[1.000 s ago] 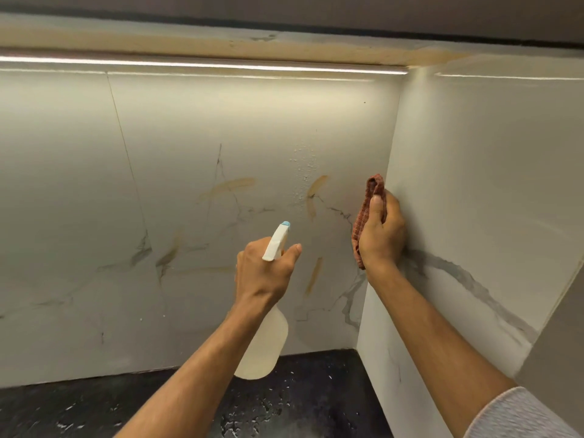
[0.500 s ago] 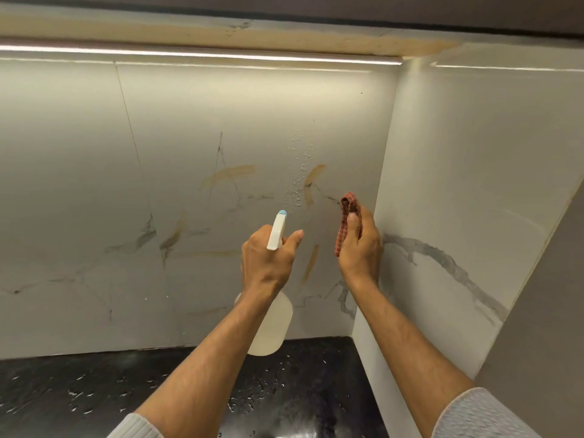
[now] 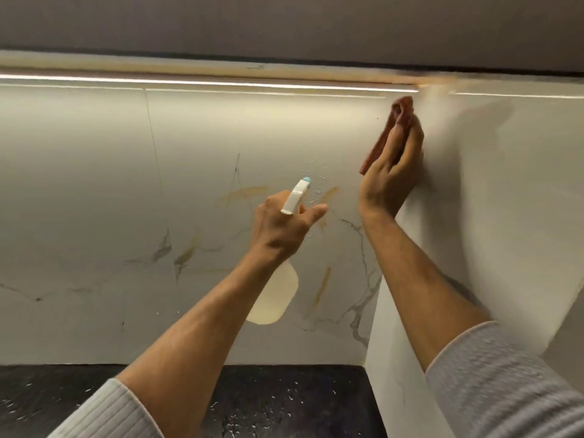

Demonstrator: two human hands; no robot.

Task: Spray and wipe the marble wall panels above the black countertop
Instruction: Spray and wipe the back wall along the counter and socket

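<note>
Our right hand (image 3: 392,181) presses a reddish cloth (image 3: 387,134), blurred and perhaps folded, high on the side panel (image 3: 505,216). Our left hand (image 3: 284,229) grips the spray bottle (image 3: 275,298) before the droplet-flecked back panel (image 3: 94,184).

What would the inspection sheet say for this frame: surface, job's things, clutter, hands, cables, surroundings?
Surface: black countertop speckled with pale flecks; back panel of marble carries droplets; side panel shows none.
Job's things: spray bottle, nozzle towards the back panel; reddish cloth against the side panel near its top.
Clutter: nothing seen.
Hands: left hand grips the spray bottle; right hand presses the cloth on the side panel, fingers straight.
Cables: nothing seen.
Surroundings: light strip under a dark cabinet.
</note>
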